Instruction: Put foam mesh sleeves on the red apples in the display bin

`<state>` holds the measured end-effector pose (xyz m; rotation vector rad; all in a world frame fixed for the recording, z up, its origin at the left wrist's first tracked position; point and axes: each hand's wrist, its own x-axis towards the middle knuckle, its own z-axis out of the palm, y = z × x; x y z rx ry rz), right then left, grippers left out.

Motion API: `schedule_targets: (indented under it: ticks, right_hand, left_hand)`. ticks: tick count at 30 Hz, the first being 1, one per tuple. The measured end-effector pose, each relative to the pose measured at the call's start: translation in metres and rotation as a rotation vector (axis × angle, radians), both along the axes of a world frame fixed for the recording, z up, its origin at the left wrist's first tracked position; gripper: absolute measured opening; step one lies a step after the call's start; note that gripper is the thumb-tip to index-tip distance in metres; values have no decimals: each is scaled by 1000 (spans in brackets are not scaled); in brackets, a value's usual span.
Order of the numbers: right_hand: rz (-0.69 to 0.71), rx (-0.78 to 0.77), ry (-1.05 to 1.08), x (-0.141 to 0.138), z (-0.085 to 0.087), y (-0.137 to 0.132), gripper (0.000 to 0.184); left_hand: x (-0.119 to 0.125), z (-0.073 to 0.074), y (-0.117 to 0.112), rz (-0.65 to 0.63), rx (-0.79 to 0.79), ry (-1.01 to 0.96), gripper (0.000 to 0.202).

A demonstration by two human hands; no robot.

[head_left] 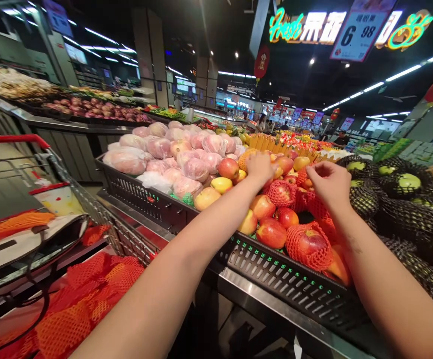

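Note:
My left hand (261, 168) reaches into the fruit at the far side of a black crate (294, 281). Its fingers bend down and their tips are hidden. Close by its left side is a fruit in an orange foam net (245, 159). Above the crate's right side my right hand (330, 182) has its thumb and fingers curled together in a pinch. Whatever it pinches is not clear; red foam netting (304, 177) lies by the fingertips. Red apples (271, 233), a yellow fruit (221, 185) and an apple in a red foam net (309, 244) lie between and below my arms.
Plastic-wrapped pink fruit (196, 169) fills the crate's left part. Dark-netted green fruit (406, 219) borders the right. A shopping cart (55, 164) stands left, near discarded foam nets (85, 299) and an open bag (22, 244). Red onions (96, 108) sit farther back.

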<state>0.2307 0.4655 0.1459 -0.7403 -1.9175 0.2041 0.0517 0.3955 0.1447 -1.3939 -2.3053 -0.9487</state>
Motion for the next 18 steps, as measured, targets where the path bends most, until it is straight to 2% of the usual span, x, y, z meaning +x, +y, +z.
schedule_targets:
  ticks: [2,4,5,7,8,10,12,15,18]
  right_hand:
    - [9,-26,-32,1,2,-3,22]
    - [41,-63,-42,1,3,-3,25]
    - [67,-82,-41,1,2,-3,27]
    - [146,-113,-34,0,-1,-1,31]
    - [199,-123,-44,-1,-3,0,33]
    - [314,-143,-112,-3,-7,1,35]
    - [424,-167,-235,-5,-10,0,37]
    - [525,-172,-367,-8,-12,-3,38]
    - [546,-130,-394,-8,-11,-5,38]
  left_hand:
    - [10,22,-18,-85,32,264,40]
    - [22,41,-51,-212,-7,442,40]
    - [28,45,-73,-264,-40,486,41]
    - [35,39,-122,-329,-52,549,44]
    - [34,27,-147,-344,-34,585,44]
    - [21,-12,-197,-314,74,664,42]
    - [-9,-63,-241,-204,110,728,37]
    - [-73,-144,-302,93,60,713,44]
    - [-122,-216,-365,405,-24,500,60]
